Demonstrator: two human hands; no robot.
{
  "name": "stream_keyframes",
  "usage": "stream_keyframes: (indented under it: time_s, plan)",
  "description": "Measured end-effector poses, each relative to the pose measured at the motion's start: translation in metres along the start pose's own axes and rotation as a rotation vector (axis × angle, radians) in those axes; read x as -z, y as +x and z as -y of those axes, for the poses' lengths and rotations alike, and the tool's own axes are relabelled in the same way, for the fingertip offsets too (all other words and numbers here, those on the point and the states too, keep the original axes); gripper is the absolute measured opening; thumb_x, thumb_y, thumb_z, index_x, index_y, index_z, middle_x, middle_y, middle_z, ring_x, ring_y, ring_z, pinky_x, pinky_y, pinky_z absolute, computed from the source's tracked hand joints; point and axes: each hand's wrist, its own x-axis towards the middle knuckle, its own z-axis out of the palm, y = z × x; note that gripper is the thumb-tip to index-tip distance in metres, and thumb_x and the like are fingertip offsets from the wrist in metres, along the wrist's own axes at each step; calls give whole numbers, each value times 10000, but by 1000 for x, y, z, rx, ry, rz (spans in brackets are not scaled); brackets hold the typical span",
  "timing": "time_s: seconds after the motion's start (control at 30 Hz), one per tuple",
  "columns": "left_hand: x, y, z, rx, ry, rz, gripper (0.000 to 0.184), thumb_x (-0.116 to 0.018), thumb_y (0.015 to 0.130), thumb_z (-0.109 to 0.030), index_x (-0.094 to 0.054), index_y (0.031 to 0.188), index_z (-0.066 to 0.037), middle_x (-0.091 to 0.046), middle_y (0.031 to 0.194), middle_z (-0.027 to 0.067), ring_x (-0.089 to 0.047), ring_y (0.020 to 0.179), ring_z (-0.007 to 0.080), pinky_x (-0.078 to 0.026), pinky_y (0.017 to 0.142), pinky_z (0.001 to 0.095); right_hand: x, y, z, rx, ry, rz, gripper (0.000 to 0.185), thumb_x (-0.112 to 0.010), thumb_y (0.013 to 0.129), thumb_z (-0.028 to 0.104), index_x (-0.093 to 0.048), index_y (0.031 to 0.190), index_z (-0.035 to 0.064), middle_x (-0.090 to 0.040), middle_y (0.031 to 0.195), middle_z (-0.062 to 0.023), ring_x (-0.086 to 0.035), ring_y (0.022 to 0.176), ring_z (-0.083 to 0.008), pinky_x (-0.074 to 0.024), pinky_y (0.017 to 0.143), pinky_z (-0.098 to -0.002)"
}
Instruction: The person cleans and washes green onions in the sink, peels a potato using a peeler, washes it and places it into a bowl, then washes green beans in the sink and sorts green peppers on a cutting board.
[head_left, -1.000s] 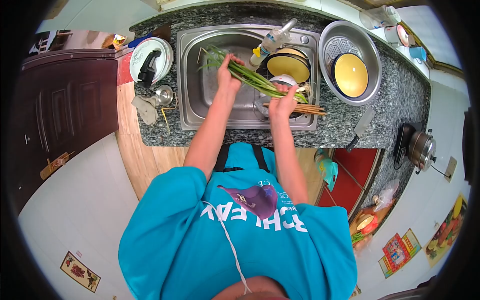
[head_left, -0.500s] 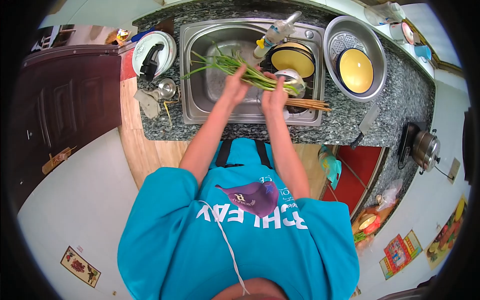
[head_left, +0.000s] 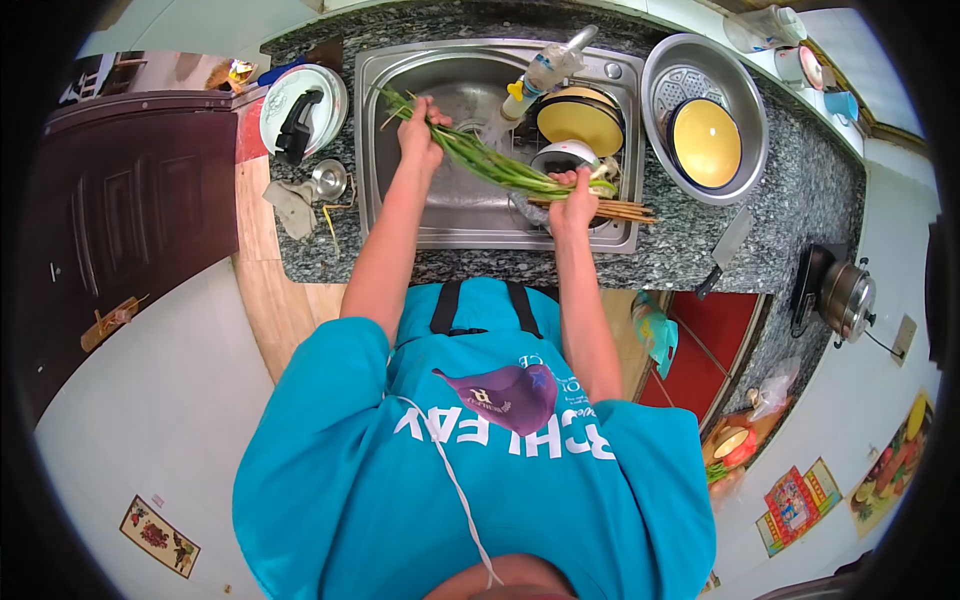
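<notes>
A bunch of green onions (head_left: 492,163) stretches across the steel sink (head_left: 374,215), held at both ends. My left hand (head_left: 420,138) is closed around the leafy end on the left. Near the pale root end, my right hand (head_left: 573,203) grips the stalks. The tap (head_left: 545,75), with a yellow handle, stands behind the bunch, and water appears to run from it. Beyond my right hand sit a white bowl (head_left: 562,156) and a yellow bowl (head_left: 580,122). Wooden chopsticks (head_left: 625,210) lie just right of that hand.
Right of the sink, a metal basin (head_left: 657,120) holds a yellow dish (head_left: 708,143). A knife (head_left: 728,250) lies near the counter's front edge. At left are stacked plates (head_left: 335,110) with a black tool (head_left: 296,125), a small metal cup (head_left: 329,180) and a cloth (head_left: 290,208).
My left hand has moved left toward the leaf tips, and my right hand slightly right and nearer me. The green onions now stretch straighter between them.
</notes>
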Motion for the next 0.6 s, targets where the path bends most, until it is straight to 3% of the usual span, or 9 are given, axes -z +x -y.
stream_keyframes:
  time_s: [0.03,0.1,0.2,0.23,0.3,0.4,0.43,0.53,0.6]
  plan:
    - [-11,-10,1,-1,4,-2,158,-534,997,-175,-547,970,-20,-593,757,84,-585,656,182,-549,656,343,-6,0,-8,-23,-171,-11,214,-508,1018,208,-452,878,56,-477,709,-33,-498,622,-168,-526,696,-412]
    - [-30,-36,13,-9,620,-200,213,-517,1011,-219,-550,998,-8,-634,816,100,-613,656,183,-555,640,332,-11,4,-28,-51,-498,59,202,-574,983,194,-484,898,33,-513,703,-34,-514,529,-156,-508,514,-327]
    - [-32,-62,24,88,843,-109,274,-498,1021,-278,-555,1000,-11,-676,915,128,-655,706,187,-567,646,329,-48,-6,-53,-185,-891,245,192,-582,971,191,-582,1001,1,-581,681,-44,-570,528,-133,-474,470,-280]
    - [-30,-67,28,131,971,-74,296,-483,1027,-302,-557,995,-17,-684,937,133,-666,729,197,-572,662,328,-52,0,-62,-191,-1048,350,224,-606,961,220,-567,901,7,-585,680,-44,-566,538,-106,-473,481,-267]
    - [-31,-75,30,294,955,-3,388,-538,993,-395,-598,1109,-30,-683,997,111,-667,843,168,-542,708,291,-64,5,-77,-88,-1323,407,246,-622,927,206,-568,939,-33,-625,675,-135,-638,585,-264,-500,537,-389]
    - [-33,-71,61,12,1097,-70,363,-613,949,-319,-611,1138,-9,-685,995,118,-658,853,175,-524,747,299,-62,0,-82,243,-1587,465,240,-591,914,164,-545,1014,-49,-643,807,-220,-642,794,-430,-501,709,-477]
    - [-43,-70,63,42,962,-52,359,-645,918,-288,-618,1129,0,-685,996,120,-653,863,175,-516,761,302,-63,-4,-81,243,-1594,470,240,-591,914,164,-545,1014,-49,-643,807,-220,-642,794,-430,-501,709,-477]
    - [-64,-64,62,86,767,-36,345,-687,871,-227,-627,1107,17,-683,989,128,-650,873,171,-509,772,305,-59,-16,-66,438,-1517,648,404,-554,907,100,-426,1251,-71,-483,1266,-330,-500,1149,-475,-413,943,-485]
    - [-68,-46,61,78,689,-121,296,-681,873,-170,-616,1078,34,-677,965,146,-665,852,207,-540,740,325,-53,-29,-62,564,-1533,708,458,-544,913,86,-389,1310,-81,-448,1317,-325,-452,1215,-470,-378,1003,-474]
